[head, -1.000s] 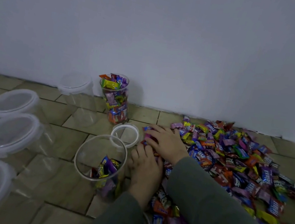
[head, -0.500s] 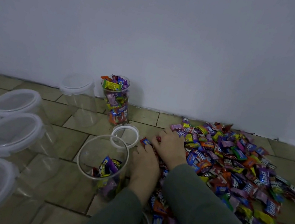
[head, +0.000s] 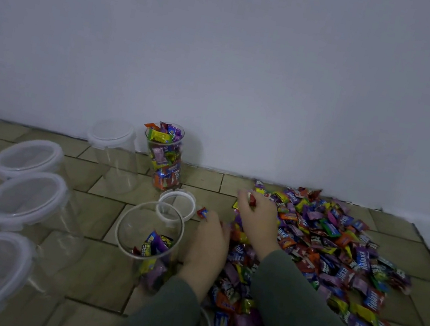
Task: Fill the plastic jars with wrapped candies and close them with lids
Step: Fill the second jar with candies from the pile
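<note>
Floor tiles carry the candy pile [head: 330,249]; my right hand [head: 258,219] now pinches a red candy [head: 252,198], lifted since earlier, left hand [head: 206,247] pinching another candy [head: 202,213] beside the open jar [head: 149,237].

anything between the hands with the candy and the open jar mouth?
Nothing visible. The left hand sits just right of the open jar, whose mouth is uncovered; the loose lid lies on the floor behind it, off the path.
</note>
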